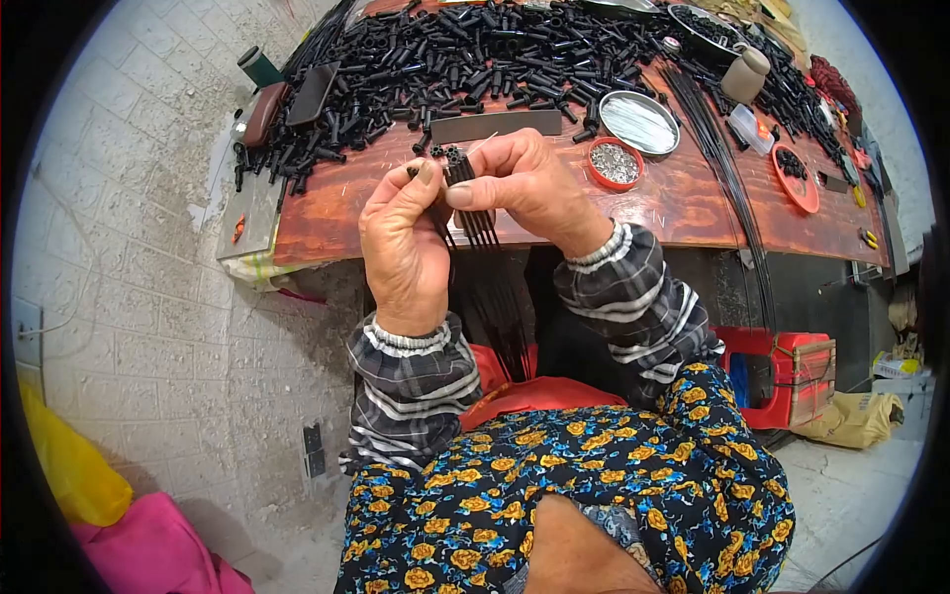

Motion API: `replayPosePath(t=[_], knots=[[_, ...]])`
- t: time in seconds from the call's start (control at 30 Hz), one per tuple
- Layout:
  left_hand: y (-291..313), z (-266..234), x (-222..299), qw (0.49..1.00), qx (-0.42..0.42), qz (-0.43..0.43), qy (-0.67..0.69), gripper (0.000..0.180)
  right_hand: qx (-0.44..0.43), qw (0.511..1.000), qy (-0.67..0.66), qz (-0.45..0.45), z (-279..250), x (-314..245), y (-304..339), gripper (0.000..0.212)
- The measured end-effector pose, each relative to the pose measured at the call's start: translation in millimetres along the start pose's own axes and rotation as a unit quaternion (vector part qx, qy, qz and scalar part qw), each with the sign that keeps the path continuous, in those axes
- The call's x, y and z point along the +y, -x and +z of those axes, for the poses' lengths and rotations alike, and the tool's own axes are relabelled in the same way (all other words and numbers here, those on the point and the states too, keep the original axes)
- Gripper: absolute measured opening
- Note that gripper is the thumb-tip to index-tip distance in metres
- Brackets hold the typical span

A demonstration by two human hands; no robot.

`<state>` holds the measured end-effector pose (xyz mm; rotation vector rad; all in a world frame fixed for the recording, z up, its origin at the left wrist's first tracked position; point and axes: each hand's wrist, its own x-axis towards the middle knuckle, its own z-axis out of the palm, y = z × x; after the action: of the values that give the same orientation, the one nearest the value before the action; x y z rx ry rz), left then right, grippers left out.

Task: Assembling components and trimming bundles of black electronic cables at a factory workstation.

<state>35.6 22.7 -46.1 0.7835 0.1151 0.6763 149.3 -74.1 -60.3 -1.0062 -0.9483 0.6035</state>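
Above the near edge of the table my right hand (534, 188) is closed round a bundle of thin black rods (483, 230). The rods hang down toward my lap, and their top ends show dark, round tips close together. My left hand (406, 243) is beside the bundle with thumb and finger pinched together. A small dark tip (413, 171) shows at its fingertips, too small to name. The palm side of the left hand hides part of the rods. Just beyond my hands lies a flat grey metal bar (497, 126).
Black tubular pieces (435, 74) are heaped across the far table. To the right are a red dish of small metal parts (615, 163), a round tray of pale thin sticks (640, 123), long black rods (727, 178) over the edge and a red stool (782, 381). A phone (313, 94) lies left.
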Motion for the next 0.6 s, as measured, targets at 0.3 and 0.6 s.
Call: replayPosePath(t=[0.3, 0.6], knots=[[-8, -7, -10, 0.991, 0.038, 0.089, -0.088, 0.008, 0.056, 0.994, 0.088, 0.041, 17, 4, 4, 0.013], [-27, -74, -19, 0.964, 0.086, 0.062, -0.245, 0.022, 0.100, 0.994, 0.030, 0.038, -7, 11, 7, 0.018]])
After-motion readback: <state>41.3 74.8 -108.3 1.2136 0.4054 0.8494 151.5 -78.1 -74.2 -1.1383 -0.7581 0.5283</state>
